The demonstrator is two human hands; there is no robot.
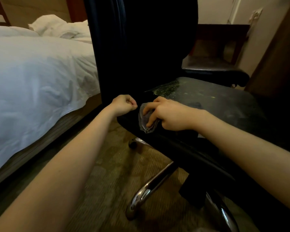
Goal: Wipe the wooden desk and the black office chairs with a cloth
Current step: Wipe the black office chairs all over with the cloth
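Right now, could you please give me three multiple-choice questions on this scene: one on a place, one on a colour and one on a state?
1. Where does the grey cloth lie?
A on the floor; B on the chair seat; C on a shelf.
2. What colour is the bedding?
A white; B red; C green.
3. How is the left hand?
A flat on the seat; B holding the cloth; C curled in a fist.

Answers: B, the right hand presses it on the seat's near edge; A, the cover is plainly white; C, its fingers are curled with nothing visible in them.
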